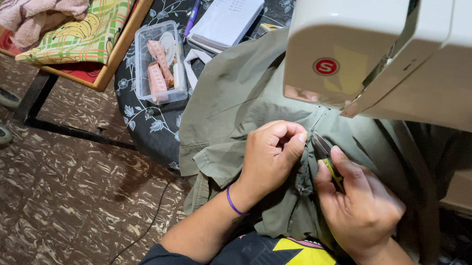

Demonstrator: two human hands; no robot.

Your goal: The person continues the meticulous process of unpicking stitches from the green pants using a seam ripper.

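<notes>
Looking down from the head camera, the view showed both hands at work on an olive-green garment (238, 99) spread over a desk (148, 123) covered in a dark flowered cloth, just under the head of a white sewing machine (397, 49). The left hand (270, 154) had its grip curled nearly shut, with thumb and fingertips pinching a fold of the green cloth just below the machine's needle area. A purple band (234, 203) circled that wrist. The right hand (361, 205) sat just beside it, its grip closed around small thread snips (326, 155) with a yellow-green handle; the dark blades pointed up toward the seam between the two hands, and whether they touched the cloth could not be told.

Farther back on the desk, well apart from the hands, stood a clear plastic box (160, 61) holding rolled measuring tape and small bits. Near it lay a white notepad (226, 18) with a purple pen (194, 6) beside it. Off to the left, a wooden tray (114, 57) on a wheeled stand carried a checked cloth (91, 20) and a pink towel (40, 5). Below lay a brown marbled floor (59, 203).
</notes>
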